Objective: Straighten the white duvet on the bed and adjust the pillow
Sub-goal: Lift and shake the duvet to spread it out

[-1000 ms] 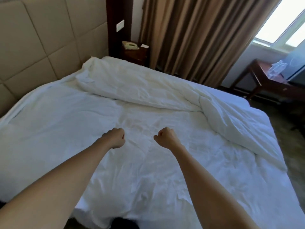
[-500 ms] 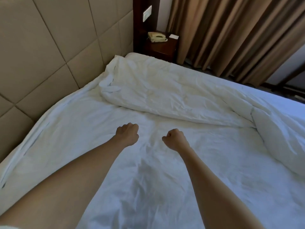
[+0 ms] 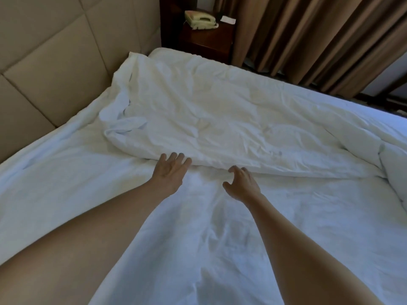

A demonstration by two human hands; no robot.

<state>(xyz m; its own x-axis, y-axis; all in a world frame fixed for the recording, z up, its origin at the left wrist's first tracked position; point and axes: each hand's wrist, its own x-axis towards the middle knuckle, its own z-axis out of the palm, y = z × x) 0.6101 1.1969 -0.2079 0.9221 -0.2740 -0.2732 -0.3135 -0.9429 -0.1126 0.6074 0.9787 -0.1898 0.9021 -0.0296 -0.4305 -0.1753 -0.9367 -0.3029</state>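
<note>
A: Bedsheet (image 3: 220, 249), white and creased, fills the near ground beneath both your forearms. Where are your hands?

B: Your left hand (image 3: 170, 172) lies flat, fingers spread, its fingertips (image 3: 179, 156) touching the duvet's folded edge. Your right hand (image 3: 241, 183) is just short of that edge, fingers relaxed and parted, holding nothing.

A: And the duvet?

B: Your duvet (image 3: 231, 119) lies directly ahead, doubled back toward the far side; its fold runs left to right, from the headboard (image 3: 55, 69) end across your reach. The left hand is nearer. No pillow can be made out.
</note>
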